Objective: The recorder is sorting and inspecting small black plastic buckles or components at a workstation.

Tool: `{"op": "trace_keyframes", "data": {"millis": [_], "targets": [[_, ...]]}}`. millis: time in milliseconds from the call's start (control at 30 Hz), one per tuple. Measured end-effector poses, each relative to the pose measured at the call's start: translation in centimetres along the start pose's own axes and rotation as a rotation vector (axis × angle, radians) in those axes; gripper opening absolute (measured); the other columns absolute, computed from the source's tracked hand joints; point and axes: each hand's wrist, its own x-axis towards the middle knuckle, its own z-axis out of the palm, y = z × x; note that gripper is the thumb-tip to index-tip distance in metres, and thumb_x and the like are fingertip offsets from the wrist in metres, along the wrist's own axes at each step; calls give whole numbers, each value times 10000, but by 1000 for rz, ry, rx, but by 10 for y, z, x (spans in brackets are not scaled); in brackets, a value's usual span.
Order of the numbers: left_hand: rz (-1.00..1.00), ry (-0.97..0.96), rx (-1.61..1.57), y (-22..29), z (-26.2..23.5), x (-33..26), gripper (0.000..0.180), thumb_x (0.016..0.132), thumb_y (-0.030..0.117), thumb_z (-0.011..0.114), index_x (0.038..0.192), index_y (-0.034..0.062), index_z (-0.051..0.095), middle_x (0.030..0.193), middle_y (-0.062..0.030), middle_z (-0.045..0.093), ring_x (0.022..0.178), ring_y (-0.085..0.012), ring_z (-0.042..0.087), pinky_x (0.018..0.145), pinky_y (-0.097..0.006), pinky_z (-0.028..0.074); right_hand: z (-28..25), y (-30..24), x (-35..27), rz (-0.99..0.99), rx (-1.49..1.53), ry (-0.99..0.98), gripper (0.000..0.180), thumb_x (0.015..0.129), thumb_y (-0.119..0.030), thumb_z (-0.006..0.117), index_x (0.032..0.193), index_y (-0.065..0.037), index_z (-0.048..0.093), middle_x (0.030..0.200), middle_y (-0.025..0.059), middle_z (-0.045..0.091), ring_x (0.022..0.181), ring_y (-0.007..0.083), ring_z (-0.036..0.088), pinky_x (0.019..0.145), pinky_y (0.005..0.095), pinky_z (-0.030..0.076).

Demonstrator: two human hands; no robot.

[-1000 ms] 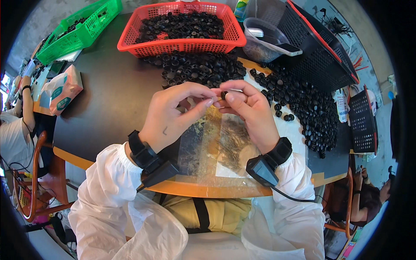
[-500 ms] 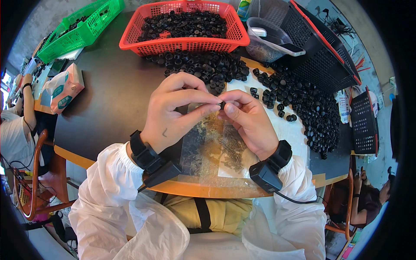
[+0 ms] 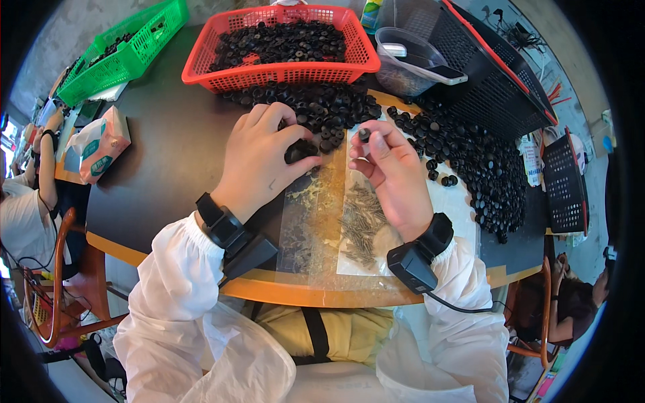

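Observation:
My right hand [image 3: 396, 171] is raised over the white sheet, its thumb and fingers closed on a small black knob-like piece [image 3: 364, 135]. To its left, my left hand [image 3: 259, 151] curls at the near edge of a heap of black round parts [image 3: 316, 107]. Between its thumb and fingers sits a larger black round cap [image 3: 300, 152]; the fingertips are partly hidden. Under and between the hands, many thin metal pins or screws [image 3: 363, 225] lie on the white sheet [image 3: 440, 215].
A red basket [image 3: 282, 75] of black parts stands behind the heap. More black caps [image 3: 494, 178] spread to the right, below a black crate [image 3: 487, 80]. A clear tub [image 3: 403, 74] holds a phone across its rim. Left are a tissue pack [image 3: 104, 144] and green basket [image 3: 127, 57].
My hands were together at one small black piece. They have parted: the right keeps the small piece and turns palm up, while the left has moved left to the black parts.

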Motion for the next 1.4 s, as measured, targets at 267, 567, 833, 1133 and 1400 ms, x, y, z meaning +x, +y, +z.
{"op": "trace_keyframes", "data": {"millis": [267,567,833,1133,1400], "targets": [[-164,42,-539,12,-4,2,231,774,88,760,998,86,702,959,-34,636,916,-179,603,812,-322,498,1,4,-3,-24,-115,35,212,910,-70,669,1108,-21,610,1011,30,641,905,102,605,855,263,496],[-320,-48,-1098,25,-10,-4,291,866,46,696,1154,20,660,1063,-57,630,959,-112,600,844,-268,518,10,0,-6,-88,-325,-14,205,866,-34,711,1058,-21,639,973,7,639,931,74,602,843,222,488],[-267,-47,-993,29,-13,-5,307,862,43,698,1167,25,668,1068,-72,612,945,-134,600,835,-260,508,12,-5,-11,-126,-400,8,206,854,-21,714,1045,-10,639,984,22,651,899,78,615,817,228,508],[-308,-60,-1064,29,-11,-7,319,862,19,694,1178,15,659,1079,-68,612,923,-118,596,792,-243,495,14,-5,-11,-165,-389,39,182,844,-33,731,1002,-12,644,978,25,657,877,72,614,776,230,515],[-301,-68,-1031,29,-10,-7,316,863,14,691,1177,13,657,1043,-53,625,879,-99,598,762,-228,483,14,-4,-11,-156,-419,26,186,841,-32,733,1002,-11,642,970,18,660,854,68,616,753,220,514]]}}
